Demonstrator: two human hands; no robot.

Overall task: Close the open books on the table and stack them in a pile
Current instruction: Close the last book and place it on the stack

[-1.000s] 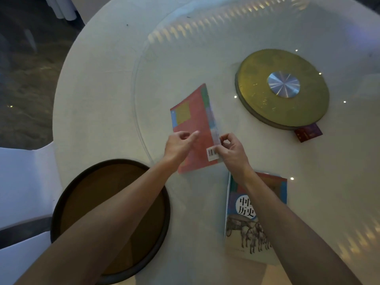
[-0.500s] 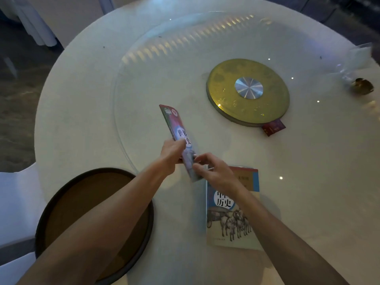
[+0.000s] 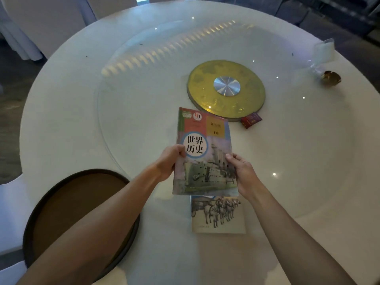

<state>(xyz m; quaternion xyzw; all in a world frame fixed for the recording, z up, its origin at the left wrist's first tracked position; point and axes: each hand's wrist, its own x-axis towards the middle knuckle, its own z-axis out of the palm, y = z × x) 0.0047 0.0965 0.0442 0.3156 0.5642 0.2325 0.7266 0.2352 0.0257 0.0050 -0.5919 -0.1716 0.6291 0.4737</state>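
Head view: a person holds a closed book [image 3: 204, 153] face-up in both hands, above the table [image 3: 72, 103]. The left hand [image 3: 169, 161] has its grip clamped on the book's left edge, thumb on the cover; the right hand [image 3: 242, 173] pinches the right edge the same way. The near end of this book overlaps a second book [image 3: 218, 214], which lies closed and flat on the table, nearer the person than the gold disc [image 3: 226, 89].

Both visible books are closed, so the closing appears done. What is left is to lower the held book squarely onto the second book to form the pile. No other open book shows.

A round dark tray [image 3: 80, 214] sits left of the second book at the table's near edge; what shows of it is bare, though the left forearm covers part. A small red box [image 3: 251, 120] touches the gold disc's near rim.
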